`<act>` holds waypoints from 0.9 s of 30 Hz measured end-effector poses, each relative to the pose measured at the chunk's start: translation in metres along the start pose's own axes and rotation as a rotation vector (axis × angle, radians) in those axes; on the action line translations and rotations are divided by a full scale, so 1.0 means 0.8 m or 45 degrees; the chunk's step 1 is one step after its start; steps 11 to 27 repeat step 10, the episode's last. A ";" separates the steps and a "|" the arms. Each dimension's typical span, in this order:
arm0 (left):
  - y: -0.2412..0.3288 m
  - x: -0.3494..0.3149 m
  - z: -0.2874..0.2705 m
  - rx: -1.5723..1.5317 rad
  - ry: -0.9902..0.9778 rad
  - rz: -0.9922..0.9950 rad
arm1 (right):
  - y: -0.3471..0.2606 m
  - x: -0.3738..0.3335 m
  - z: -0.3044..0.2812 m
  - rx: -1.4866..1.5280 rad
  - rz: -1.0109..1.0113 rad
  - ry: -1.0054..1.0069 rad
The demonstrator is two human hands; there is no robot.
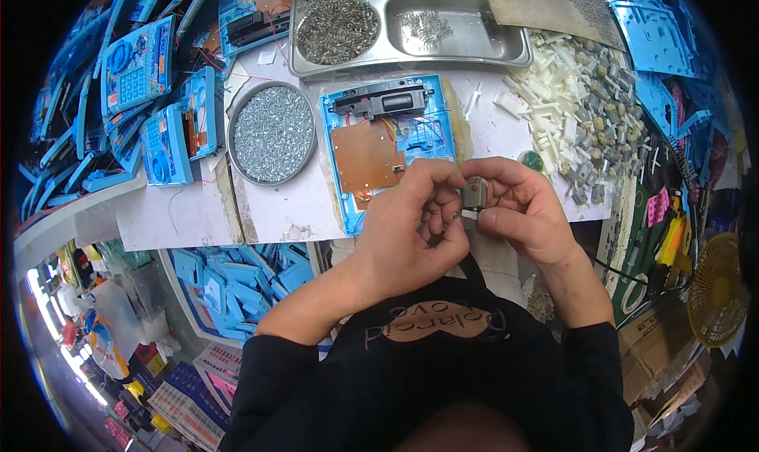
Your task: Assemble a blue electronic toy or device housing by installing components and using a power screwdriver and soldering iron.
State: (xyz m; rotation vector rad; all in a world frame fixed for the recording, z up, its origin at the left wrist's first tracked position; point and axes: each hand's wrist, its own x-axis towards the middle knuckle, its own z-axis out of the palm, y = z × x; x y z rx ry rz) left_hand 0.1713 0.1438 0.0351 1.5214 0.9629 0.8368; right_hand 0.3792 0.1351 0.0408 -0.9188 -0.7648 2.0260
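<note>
My right hand (522,207) is closed around a small metal motor (475,193), held just beyond the front edge of the table. A short white piece (470,214) shows at the motor's lower end. Close beside it, my left hand (423,219) has its thumb and fingers pinched together. A tiny dark bit shows at those fingertips, too small to name. Behind my left hand lies an open blue plastic casing (444,120). Inside are a brown circuit board (364,153), a black mechanism (387,99) and thin wires. My left hand hides the casing's near right corner.
A round tray of screws (273,134) stands left of the casing. Behind is a steel compartment tray (458,49) with small metal parts. White plastic pieces (545,80) and loose motors (597,128) are heaped at right. Blue casings (136,69) pile up at left.
</note>
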 end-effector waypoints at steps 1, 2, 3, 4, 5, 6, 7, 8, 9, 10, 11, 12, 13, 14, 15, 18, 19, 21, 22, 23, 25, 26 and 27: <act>0.000 0.000 0.000 -0.004 0.003 0.003 | 0.001 0.001 0.000 -0.031 0.016 0.006; -0.001 -0.001 0.000 -0.008 0.006 0.005 | 0.002 0.002 0.000 -0.062 0.031 0.012; -0.001 -0.001 0.001 -0.014 0.007 0.009 | 0.002 0.003 0.001 -0.094 0.046 0.021; -0.002 -0.001 0.000 -0.017 0.010 0.009 | 0.001 0.003 0.001 -0.116 0.037 0.020; -0.002 -0.002 0.000 -0.020 0.013 0.008 | 0.000 0.003 0.003 -0.139 0.028 0.020; -0.003 -0.002 0.000 -0.021 0.019 0.007 | -0.001 0.004 0.003 -0.161 0.020 0.015; -0.003 -0.003 0.000 -0.018 0.019 0.005 | -0.001 0.004 0.003 -0.161 0.012 0.001; -0.004 -0.004 -0.001 -0.015 0.019 0.002 | 0.001 0.004 0.001 -0.161 0.003 -0.014; -0.005 -0.005 0.000 -0.015 0.014 0.000 | 0.003 0.003 -0.002 -0.161 -0.006 -0.024; -0.005 -0.005 0.000 -0.017 0.013 0.000 | 0.003 0.003 -0.002 -0.161 -0.005 -0.022; -0.005 -0.005 0.000 -0.017 0.013 0.000 | 0.003 0.003 -0.002 -0.161 -0.005 -0.022; -0.005 -0.005 0.000 -0.017 0.013 0.000 | 0.003 0.003 -0.002 -0.161 -0.005 -0.022; -0.005 -0.005 0.000 -0.017 0.013 0.000 | 0.003 0.003 -0.002 -0.161 -0.005 -0.022; -0.005 -0.005 0.000 -0.017 0.013 0.000 | 0.003 0.003 -0.002 -0.161 -0.005 -0.022; -0.005 -0.005 0.000 -0.017 0.013 0.000 | 0.003 0.003 -0.002 -0.161 -0.005 -0.022; -0.005 -0.005 0.000 -0.017 0.013 0.000 | 0.003 0.003 -0.002 -0.161 -0.005 -0.022; -0.005 -0.005 0.000 -0.017 0.013 0.000 | 0.003 0.003 -0.002 -0.161 -0.005 -0.022; -0.005 -0.005 0.000 -0.017 0.013 0.000 | 0.003 0.003 -0.002 -0.161 -0.005 -0.022; -0.005 -0.005 0.000 -0.017 0.013 0.000 | 0.003 0.003 -0.002 -0.161 -0.005 -0.022; -0.005 -0.005 0.000 -0.017 0.013 0.000 | 0.003 0.003 -0.002 -0.161 -0.005 -0.022; -0.005 -0.005 0.000 -0.017 0.013 0.000 | 0.003 0.003 -0.002 -0.161 -0.005 -0.022; -0.005 -0.005 0.000 -0.017 0.013 0.000 | 0.003 0.003 -0.002 -0.161 -0.005 -0.022; -0.005 -0.005 0.000 -0.017 0.013 0.000 | 0.003 0.003 -0.002 -0.161 -0.005 -0.022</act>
